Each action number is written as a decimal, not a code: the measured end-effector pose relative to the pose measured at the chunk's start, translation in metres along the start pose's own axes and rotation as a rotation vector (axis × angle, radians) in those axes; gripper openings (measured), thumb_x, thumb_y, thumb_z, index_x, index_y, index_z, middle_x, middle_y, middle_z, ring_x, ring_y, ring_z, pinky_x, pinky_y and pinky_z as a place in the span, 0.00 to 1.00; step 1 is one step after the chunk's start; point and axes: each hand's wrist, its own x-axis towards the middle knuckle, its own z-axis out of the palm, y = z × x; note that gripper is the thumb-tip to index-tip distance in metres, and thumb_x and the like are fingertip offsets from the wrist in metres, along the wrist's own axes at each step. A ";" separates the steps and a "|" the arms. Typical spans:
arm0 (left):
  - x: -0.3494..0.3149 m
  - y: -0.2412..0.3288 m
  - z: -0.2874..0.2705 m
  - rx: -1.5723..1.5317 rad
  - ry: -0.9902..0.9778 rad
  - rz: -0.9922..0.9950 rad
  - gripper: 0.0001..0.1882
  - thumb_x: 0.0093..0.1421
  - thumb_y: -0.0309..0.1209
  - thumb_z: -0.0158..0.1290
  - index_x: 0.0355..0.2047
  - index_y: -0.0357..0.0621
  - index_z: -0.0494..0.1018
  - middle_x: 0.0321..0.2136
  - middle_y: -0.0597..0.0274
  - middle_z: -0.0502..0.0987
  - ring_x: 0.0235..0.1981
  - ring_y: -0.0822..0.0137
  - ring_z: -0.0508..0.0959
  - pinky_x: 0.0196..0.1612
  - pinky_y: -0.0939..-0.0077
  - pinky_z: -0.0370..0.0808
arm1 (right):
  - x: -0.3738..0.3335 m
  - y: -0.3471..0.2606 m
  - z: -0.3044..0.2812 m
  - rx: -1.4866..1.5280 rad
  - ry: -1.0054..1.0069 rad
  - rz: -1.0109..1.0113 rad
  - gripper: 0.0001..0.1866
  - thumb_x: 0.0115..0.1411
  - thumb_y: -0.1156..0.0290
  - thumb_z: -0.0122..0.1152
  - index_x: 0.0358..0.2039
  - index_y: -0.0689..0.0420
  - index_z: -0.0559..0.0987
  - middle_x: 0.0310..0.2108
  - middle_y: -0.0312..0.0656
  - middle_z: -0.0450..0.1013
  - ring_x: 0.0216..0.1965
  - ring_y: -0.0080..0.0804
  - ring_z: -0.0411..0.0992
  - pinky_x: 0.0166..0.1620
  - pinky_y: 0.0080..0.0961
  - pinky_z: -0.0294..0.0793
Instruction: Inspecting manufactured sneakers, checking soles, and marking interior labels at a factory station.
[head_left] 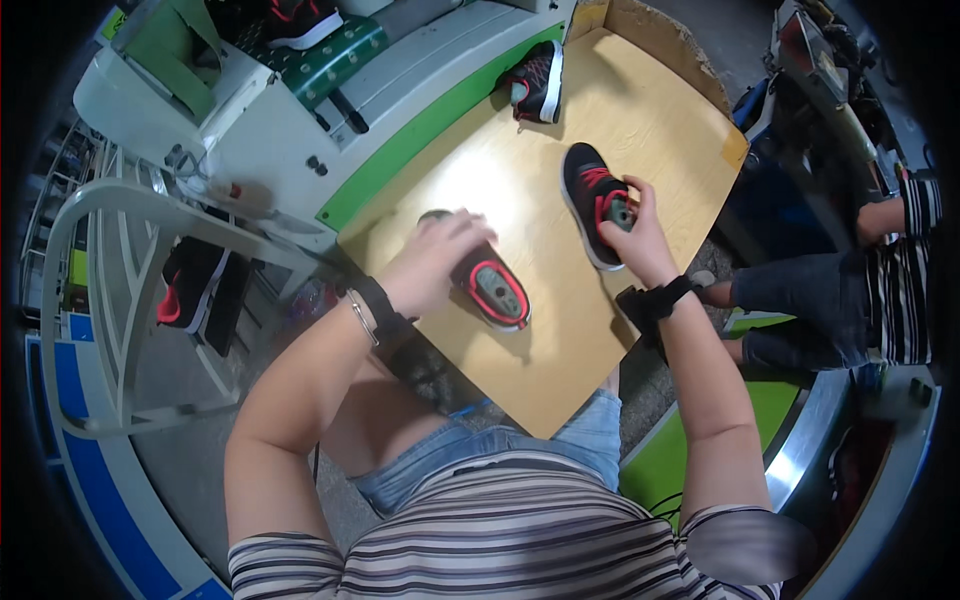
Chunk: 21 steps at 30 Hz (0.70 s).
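Observation:
A black sneaker (495, 287) with a red-trimmed collar lies on the wooden tabletop, its opening filled by a grey-green shoe last. Across its front part reaches my left hand (437, 258), fingers stretched out and blurred at the tips; the thumb is hidden. My right hand (640, 232) grips the heel end of another black sneaker (590, 195), which has red laces, a white sole and a last inside. Its thumb and fingers sit on either side of the collar. A third black and red sneaker (541, 85) rests on its side at the far edge.
The tabletop (570, 350) is angled, with a cardboard edge (665, 40) behind it. A machine with a green strip (400, 150) borders its far left. At left, a shoe (190, 285) sits on a rack beside a metal frame (100, 200). Another person (810, 310) is at right.

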 end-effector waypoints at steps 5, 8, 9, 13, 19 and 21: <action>-0.018 0.011 -0.011 -0.231 0.262 -0.372 0.31 0.59 0.25 0.56 0.62 0.46 0.61 0.61 0.52 0.63 0.64 0.52 0.63 0.64 0.58 0.62 | -0.024 -0.026 0.022 0.318 -0.031 0.100 0.35 0.57 0.75 0.60 0.63 0.57 0.58 0.42 0.49 0.74 0.43 0.34 0.75 0.48 0.28 0.74; -0.016 0.033 -0.027 -0.459 0.370 -0.348 0.39 0.58 0.34 0.61 0.66 0.46 0.55 0.62 0.46 0.60 0.65 0.52 0.60 0.66 0.58 0.60 | -0.036 -0.074 0.022 0.529 -0.084 0.095 0.33 0.62 0.75 0.58 0.65 0.58 0.56 0.49 0.50 0.71 0.49 0.32 0.72 0.53 0.28 0.72; -0.017 0.045 -0.026 -0.583 0.416 -0.317 0.42 0.58 0.34 0.62 0.67 0.47 0.51 0.62 0.47 0.60 0.65 0.53 0.60 0.65 0.58 0.60 | -0.045 -0.095 0.028 0.565 -0.135 0.040 0.33 0.63 0.74 0.58 0.66 0.58 0.55 0.52 0.52 0.70 0.52 0.34 0.70 0.55 0.28 0.71; -0.025 0.088 -0.014 -1.027 0.647 -0.217 0.55 0.52 0.22 0.64 0.70 0.44 0.37 0.63 0.49 0.58 0.63 0.59 0.63 0.63 0.62 0.64 | -0.081 -0.147 0.047 0.897 -0.471 -0.087 0.33 0.71 0.67 0.49 0.71 0.57 0.48 0.67 0.56 0.55 0.70 0.41 0.52 0.68 0.33 0.53; -0.058 0.083 0.010 -1.160 0.820 -0.392 0.48 0.51 0.16 0.56 0.69 0.41 0.43 0.60 0.53 0.63 0.59 0.63 0.67 0.62 0.67 0.66 | -0.104 -0.063 0.101 0.102 -0.314 -0.233 0.46 0.53 0.76 0.69 0.68 0.62 0.54 0.65 0.58 0.58 0.68 0.47 0.57 0.67 0.35 0.56; -0.067 0.074 0.028 -1.097 0.794 -0.456 0.49 0.51 0.18 0.57 0.69 0.40 0.42 0.61 0.52 0.60 0.60 0.62 0.66 0.62 0.67 0.65 | -0.109 -0.057 0.103 0.282 -0.250 -0.067 0.41 0.55 0.78 0.67 0.67 0.63 0.57 0.63 0.54 0.62 0.63 0.40 0.64 0.63 0.31 0.63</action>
